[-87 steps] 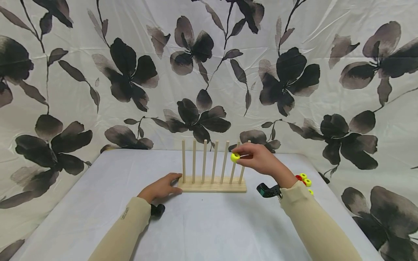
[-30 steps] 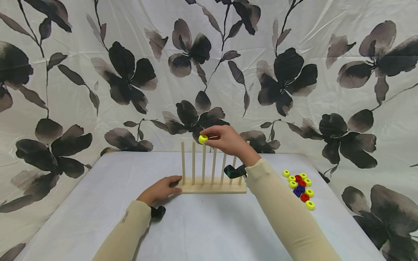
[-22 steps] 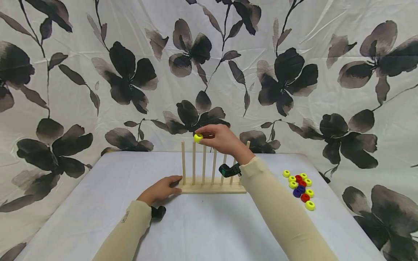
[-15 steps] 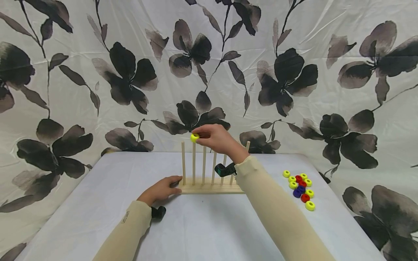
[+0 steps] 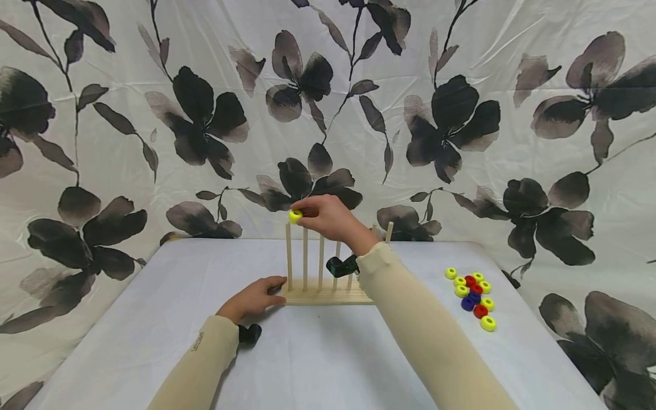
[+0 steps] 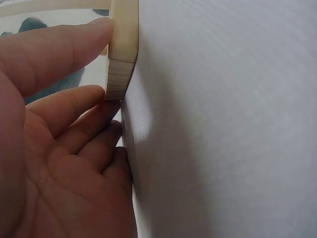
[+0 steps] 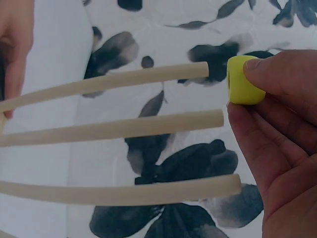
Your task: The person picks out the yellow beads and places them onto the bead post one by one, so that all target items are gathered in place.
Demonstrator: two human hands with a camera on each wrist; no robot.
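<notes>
In the head view a wooden stand [image 5: 328, 297] with a row of upright pegs sits mid-table. My left hand [image 5: 253, 299] grips its left end, thumb at the front corner and fingers behind; the left wrist view shows the thumb on the base [image 6: 124, 34]. My right hand [image 5: 330, 218] pinches a yellow ring bead [image 5: 294, 218] between thumb and fingertips, near the top of the leftmost peg [image 5: 289, 256]. Seen from the right wrist, that bead [image 7: 242, 91] is just off the tip of a bare peg [image 7: 148, 75], not touching it. My right forearm hides some right-hand pegs.
Several loose ring beads lie at the table's right side: yellow ones [image 5: 488, 323], red ones [image 5: 480, 311] and blue ones [image 5: 467, 303]. A white cloth covers the table [image 5: 307, 359]. Behind it hangs a flowered curtain [image 5: 379, 142].
My right hand has carried the yellow ring bead leftward across the peg tops to the leftmost peg, rising at first. The left hand stays at the stand's end.
</notes>
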